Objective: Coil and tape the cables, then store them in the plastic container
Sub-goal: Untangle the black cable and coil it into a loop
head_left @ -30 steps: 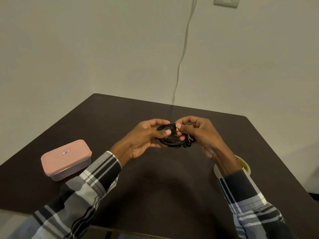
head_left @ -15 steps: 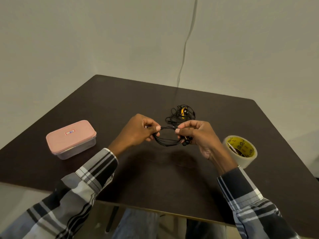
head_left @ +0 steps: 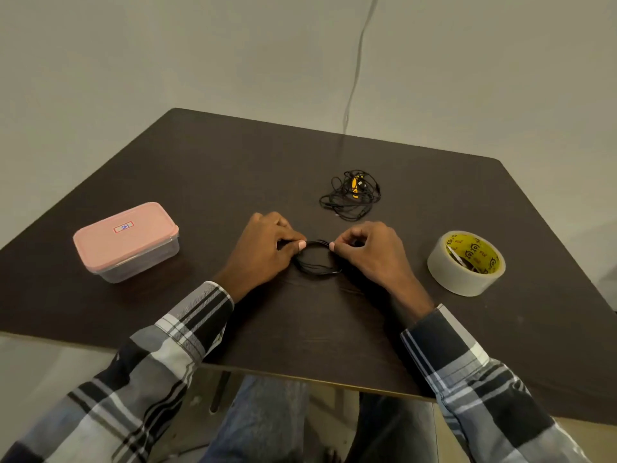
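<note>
Pinching a small black coiled cable (head_left: 317, 262) from both sides, the hands sit near the middle of the dark table (head_left: 207, 168): the left hand (head_left: 263, 248) nips the coil's left side between thumb and fingers, the right hand (head_left: 367, 252) nips its right side, the other fingers curled. The coil lies low at the tabletop; whether it touches the surface is hard to tell.

Bare tabletop stretches behind the hands toward the far edge by the wall, and between the hands and the near edge. A second cable (head_left: 350, 195), loose and tangled with a yellow part in it, lies just behind the right hand. The roll of tape (head_left: 465, 262) stands to the right, apart from the hand and close to the table's right edge.

The plastic container (head_left: 127, 242) sits to the left, its pink lid on; the clear walls show nothing distinct inside.

Plaid sleeves (head_left: 187, 332) run out of frame below.
</note>
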Available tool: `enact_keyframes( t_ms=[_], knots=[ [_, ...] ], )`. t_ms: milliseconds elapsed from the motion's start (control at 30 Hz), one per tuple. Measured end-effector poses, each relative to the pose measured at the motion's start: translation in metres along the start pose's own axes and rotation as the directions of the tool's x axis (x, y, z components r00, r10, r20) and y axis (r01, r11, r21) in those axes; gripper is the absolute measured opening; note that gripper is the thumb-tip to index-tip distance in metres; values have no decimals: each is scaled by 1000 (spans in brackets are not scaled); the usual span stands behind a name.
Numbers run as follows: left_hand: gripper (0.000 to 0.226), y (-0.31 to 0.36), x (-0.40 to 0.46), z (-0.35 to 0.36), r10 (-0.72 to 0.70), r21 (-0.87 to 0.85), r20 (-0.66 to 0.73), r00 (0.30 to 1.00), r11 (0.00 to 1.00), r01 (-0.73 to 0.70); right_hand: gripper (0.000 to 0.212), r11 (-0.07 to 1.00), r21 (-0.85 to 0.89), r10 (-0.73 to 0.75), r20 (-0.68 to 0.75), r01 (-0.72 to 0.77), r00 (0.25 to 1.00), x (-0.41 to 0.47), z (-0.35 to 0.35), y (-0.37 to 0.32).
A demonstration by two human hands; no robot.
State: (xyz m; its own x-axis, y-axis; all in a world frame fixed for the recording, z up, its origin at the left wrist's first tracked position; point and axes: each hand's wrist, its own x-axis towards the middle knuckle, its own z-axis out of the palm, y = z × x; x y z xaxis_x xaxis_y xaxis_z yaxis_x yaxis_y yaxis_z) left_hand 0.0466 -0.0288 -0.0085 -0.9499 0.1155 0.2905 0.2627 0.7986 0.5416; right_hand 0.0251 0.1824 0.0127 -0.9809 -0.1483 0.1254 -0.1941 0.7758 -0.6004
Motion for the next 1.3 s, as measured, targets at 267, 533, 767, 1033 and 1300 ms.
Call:
enact_keyframes(
  t_ms=[267,533,767,1033,1300],
  knots=[
    [36,9,-2,-2,-23,124,142,990,992,5,15,995,102,15,-57,-9,998,6,-5,-3],
    [26,4,-1,-6,-51,-109,118,992,992,64,15,987,159,19,-74,-8,997,10,-4,-1],
    [30,-7,-3,-2,21,-151,60,998,989,-11,11,986,163,-14,-68,25,998,10,-4,-1],
    [18,-2,-2,-8,-53,-201,47,997,978,62,15,993,100,-71,120,59,990,7,-5,-3],
    [16,-1,-1,-7,-58,-130,41,997,990,63,12,997,36,-69,203,63,977,13,-4,-7]
  ],
)
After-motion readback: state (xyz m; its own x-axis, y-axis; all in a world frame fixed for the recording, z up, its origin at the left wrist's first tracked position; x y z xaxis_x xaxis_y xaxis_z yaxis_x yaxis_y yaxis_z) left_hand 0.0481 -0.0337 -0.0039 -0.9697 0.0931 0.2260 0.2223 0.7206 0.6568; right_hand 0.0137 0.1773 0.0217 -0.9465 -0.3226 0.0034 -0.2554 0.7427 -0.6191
